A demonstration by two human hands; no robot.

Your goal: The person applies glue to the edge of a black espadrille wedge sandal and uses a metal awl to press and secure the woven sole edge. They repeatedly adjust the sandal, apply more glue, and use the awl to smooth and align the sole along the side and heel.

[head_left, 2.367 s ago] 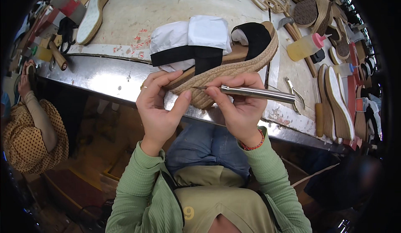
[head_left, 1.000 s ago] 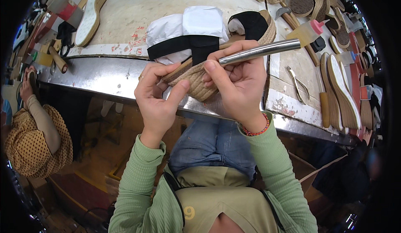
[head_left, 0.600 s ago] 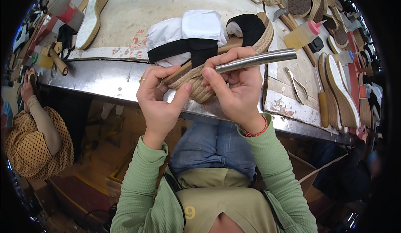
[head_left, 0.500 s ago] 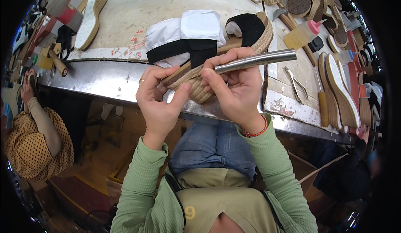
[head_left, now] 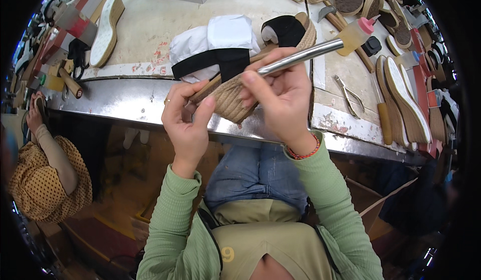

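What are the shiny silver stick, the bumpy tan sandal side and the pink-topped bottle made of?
The silver, rod-shaped tool looks like polished metal: bright streaks gleam along it. The tan, braided wedge sole seems to be matt plant fibre, perhaps jute, since it looks plaited and dull. The yellowish, pink-topped bottle is probably smooth plastic, because it looks cloudy and see-through.

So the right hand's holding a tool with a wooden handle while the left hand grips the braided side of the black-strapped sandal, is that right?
Not quite: the head view shows the right hand holding a tool with a shiny metal handle, not a wooden one. The left hand does grip the black-strapped sandal by its braided side.
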